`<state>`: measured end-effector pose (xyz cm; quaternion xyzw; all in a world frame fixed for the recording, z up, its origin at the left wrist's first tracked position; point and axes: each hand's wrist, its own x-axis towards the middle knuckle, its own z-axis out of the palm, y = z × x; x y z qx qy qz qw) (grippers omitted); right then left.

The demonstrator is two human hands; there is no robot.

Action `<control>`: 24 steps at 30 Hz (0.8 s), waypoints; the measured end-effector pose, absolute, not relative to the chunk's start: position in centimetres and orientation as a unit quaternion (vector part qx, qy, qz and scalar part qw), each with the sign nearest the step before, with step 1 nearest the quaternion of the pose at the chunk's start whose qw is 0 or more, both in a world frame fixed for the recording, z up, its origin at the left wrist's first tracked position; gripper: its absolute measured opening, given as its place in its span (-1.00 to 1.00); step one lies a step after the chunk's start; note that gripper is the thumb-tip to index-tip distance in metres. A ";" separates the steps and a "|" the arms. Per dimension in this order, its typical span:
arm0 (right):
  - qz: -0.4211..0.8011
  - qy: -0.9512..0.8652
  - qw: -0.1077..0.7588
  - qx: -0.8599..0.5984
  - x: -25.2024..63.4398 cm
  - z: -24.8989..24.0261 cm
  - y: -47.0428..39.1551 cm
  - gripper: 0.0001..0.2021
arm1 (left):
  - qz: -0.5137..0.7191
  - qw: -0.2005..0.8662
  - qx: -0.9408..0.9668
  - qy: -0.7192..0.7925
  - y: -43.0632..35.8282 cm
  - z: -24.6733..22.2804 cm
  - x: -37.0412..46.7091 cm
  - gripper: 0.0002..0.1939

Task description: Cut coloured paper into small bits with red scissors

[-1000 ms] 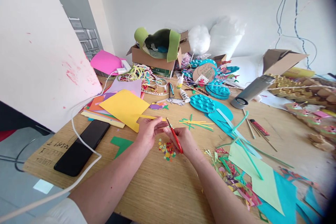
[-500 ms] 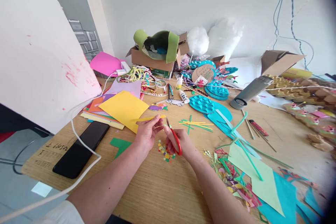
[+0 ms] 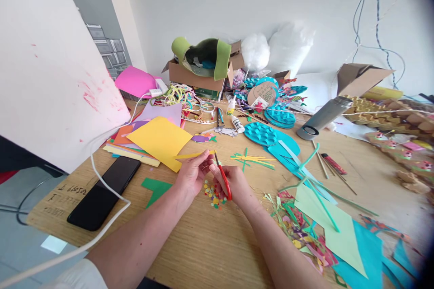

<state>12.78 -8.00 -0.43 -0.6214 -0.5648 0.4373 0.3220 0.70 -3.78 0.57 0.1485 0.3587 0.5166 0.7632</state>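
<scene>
Between its thumb and fingers my left hand (image 3: 193, 172) pinches a narrow yellow paper strip (image 3: 190, 156). Red-handled scissors (image 3: 224, 180) are gripped in my right hand (image 3: 233, 185), their blades pointing up at the strip's right end. Small round paper bits (image 3: 214, 197), yellow, green and orange, lie on the table below both hands. Thin yellow and green strips (image 3: 252, 160) lie crossed just beyond my right hand. A yellow sheet (image 3: 159, 140) tops a stack of coloured paper on the left. Green paper (image 3: 156, 189) lies beside my left forearm.
At the left are a black phone (image 3: 105, 194) and a white cable (image 3: 108, 185). Glue bottles (image 3: 237, 124), blue egg-tray pieces (image 3: 260, 134) and a grey flask (image 3: 323, 117) stand or lie farther back. Paper scraps (image 3: 305, 235) are heaped at the right, beside a pale green sheet (image 3: 335, 221).
The scissors have turned slightly more upright, and their blades are now at the strip's end. My hands have otherwise barely moved.
</scene>
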 end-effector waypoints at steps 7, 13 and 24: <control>0.502 -0.501 0.355 -0.609 12.6 0.3 -7.9 -0.45 | 0.511 0.761 0.133 0.377 -3.9 0.8 0.8 -0.87; 0.522 -0.481 0.372 -0.598 12.6 0.1 -8.0 -0.43 | 0.500 0.774 0.120 0.369 -4.2 0.9 0.9 -0.93; 0.502 -0.500 0.380 -0.595 12.3 0.0 -8.1 -0.45 | 0.484 0.789 0.125 0.356 -4.7 0.7 1.3 -0.83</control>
